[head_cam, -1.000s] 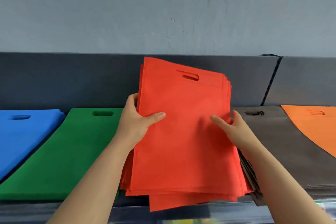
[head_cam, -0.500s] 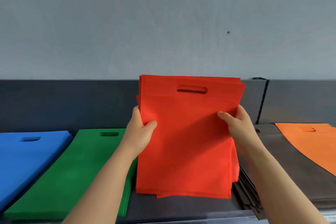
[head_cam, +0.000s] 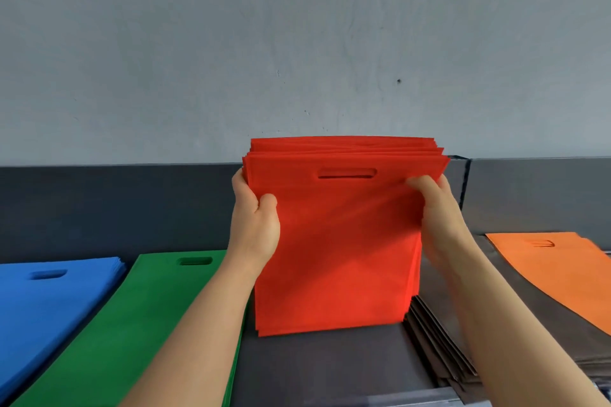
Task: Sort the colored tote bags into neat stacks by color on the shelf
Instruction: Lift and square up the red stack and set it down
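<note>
A stack of red tote bags (head_cam: 337,248) stands upright on its bottom edge on the dark shelf (head_cam: 317,363), handle slots at the top. My left hand (head_cam: 256,225) grips its left edge with the thumb in front. At the right edge, my right hand (head_cam: 436,215) grips the stack the same way. Flat on the shelf lie a blue stack (head_cam: 43,304) at far left and a green stack (head_cam: 142,317) beside it. To the right lies a brown-grey stack (head_cam: 463,337), with an orange bag (head_cam: 558,271) on top of it.
A grey wall (head_cam: 297,43) rises behind the shelf, with a dark back panel (head_cam: 115,208) along its base. The shelf's front edge (head_cam: 380,401) runs along the bottom of the view.
The red stack went from lying tilted to standing upright on the shelf. Both hands slid up to grip its upper side edges. The camera tilted upward.
</note>
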Tool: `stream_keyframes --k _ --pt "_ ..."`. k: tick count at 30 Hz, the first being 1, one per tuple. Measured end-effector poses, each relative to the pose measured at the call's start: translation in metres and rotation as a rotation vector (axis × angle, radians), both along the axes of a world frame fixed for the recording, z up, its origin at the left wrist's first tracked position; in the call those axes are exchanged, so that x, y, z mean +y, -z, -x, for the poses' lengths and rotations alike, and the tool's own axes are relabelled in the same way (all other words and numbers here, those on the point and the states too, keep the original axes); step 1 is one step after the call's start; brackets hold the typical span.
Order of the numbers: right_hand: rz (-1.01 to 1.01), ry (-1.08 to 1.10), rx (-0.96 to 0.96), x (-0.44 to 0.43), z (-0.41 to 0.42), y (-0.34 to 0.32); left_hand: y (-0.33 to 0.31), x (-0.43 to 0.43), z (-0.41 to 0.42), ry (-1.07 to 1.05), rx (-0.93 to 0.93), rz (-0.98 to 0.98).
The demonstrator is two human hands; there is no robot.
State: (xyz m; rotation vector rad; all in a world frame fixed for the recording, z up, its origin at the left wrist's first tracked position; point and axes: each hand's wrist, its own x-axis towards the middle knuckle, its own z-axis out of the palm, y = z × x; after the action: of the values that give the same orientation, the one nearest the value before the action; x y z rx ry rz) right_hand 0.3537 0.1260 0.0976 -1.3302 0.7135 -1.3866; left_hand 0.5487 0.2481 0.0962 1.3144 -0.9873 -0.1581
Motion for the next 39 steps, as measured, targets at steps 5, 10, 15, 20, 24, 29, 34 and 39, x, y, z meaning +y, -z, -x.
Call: stream_keyframes --k 5,10,15,20,24,29,34,39 --pt "-0.129 -0.028 0.003 -0.002 -0.005 -0.007 0.000 0.000 0.010 0.093 0.212 0.049" --pt "-0.305 -0.034 -0.026 0.001 -0.008 -0.010 -0.005 0.003 0.016 0.030 0.254 0.020" --pt "-0.282 -0.008 -0.025 0.002 -0.004 -0.012 -0.005 0.000 0.008 0.053 0.346 0.058" --pt "-0.322 -0.025 -0.017 -0.004 -0.003 -0.018 -0.005 -0.001 0.015 0.029 0.283 0.080" --pt "-0.310 -0.022 -0.041 -0.008 -0.005 -0.015 -0.012 0.003 0.015 0.068 0.368 0.094" --pt "-0.328 -0.057 -0.041 -0.005 -0.007 -0.020 -0.019 0.001 0.018 0.022 0.427 0.095" --pt "-0.328 0.000 -0.055 -0.008 -0.008 -0.019 -0.015 0.001 0.023 -0.007 0.394 0.111" --pt "-0.312 -0.007 -0.040 -0.001 -0.007 -0.027 -0.021 -0.001 0.018 0.031 0.464 0.104"
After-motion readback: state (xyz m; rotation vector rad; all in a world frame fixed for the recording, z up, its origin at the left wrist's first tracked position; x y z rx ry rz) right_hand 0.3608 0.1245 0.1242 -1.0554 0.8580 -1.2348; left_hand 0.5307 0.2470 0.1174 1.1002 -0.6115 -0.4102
